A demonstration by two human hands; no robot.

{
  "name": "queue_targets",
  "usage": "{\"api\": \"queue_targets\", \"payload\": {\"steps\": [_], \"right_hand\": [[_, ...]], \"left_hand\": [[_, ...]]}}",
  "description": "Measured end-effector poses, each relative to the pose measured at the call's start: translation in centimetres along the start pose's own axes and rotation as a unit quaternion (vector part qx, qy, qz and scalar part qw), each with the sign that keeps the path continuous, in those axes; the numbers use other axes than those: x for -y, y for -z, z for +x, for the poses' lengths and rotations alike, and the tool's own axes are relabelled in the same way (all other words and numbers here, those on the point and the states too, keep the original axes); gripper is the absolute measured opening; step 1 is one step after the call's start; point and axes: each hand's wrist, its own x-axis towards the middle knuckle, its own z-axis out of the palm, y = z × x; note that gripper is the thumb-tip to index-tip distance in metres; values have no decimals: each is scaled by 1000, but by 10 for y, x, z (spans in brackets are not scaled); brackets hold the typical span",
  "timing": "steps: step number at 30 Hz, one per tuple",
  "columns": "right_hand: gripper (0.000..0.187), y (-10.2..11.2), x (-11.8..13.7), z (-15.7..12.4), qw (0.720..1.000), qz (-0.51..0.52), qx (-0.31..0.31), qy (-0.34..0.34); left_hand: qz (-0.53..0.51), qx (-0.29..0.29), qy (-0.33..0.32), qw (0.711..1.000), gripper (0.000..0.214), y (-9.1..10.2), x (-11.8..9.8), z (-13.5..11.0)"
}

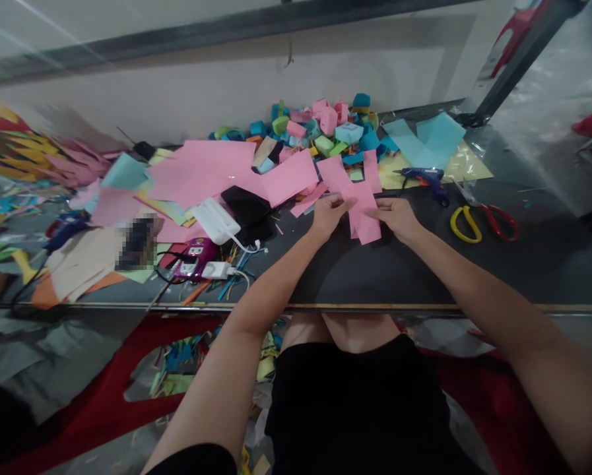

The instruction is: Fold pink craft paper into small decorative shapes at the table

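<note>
Right of the frame's centre, above the bench (355, 284), the left hand (331, 214) and right hand (399, 218) each pinch an edge of the pink paper (365, 214), which looks flat, not yet folded. Folded paper blocks (328, 121), apparently finished, heap at upper centre; larger pink sheets (206, 168) left of centre seem unworked.

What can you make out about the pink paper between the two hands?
The pink paper looks flat, matte and straight-edged, with overlapping layers at its lower end; whether they are joined can't be told. The left hand grips its left edge, the right hand its right edge. It slants over the dark tabletop, its lower end untouched.
</note>
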Motion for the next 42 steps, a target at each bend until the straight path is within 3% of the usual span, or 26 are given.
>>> {"api": "queue_targets", "payload": {"steps": [8,16,24,42], "right_hand": [[51,-3,1,-1,999,-11,13,47],[46,-3,0,-1,996,-26,-12,82],[48,-3,5,-5,991,-57,-30,118],[51,-3,3,-4,988,-61,-36,138]], "left_hand": [[34,0,-30,999,53,-1,-9,-6],[60,8,-36,998,41,-2,-6,-8],[74,6,-54,996,46,-2,-14,-12],[76,-5,-73,994,49,-6,-20,-17]]}}
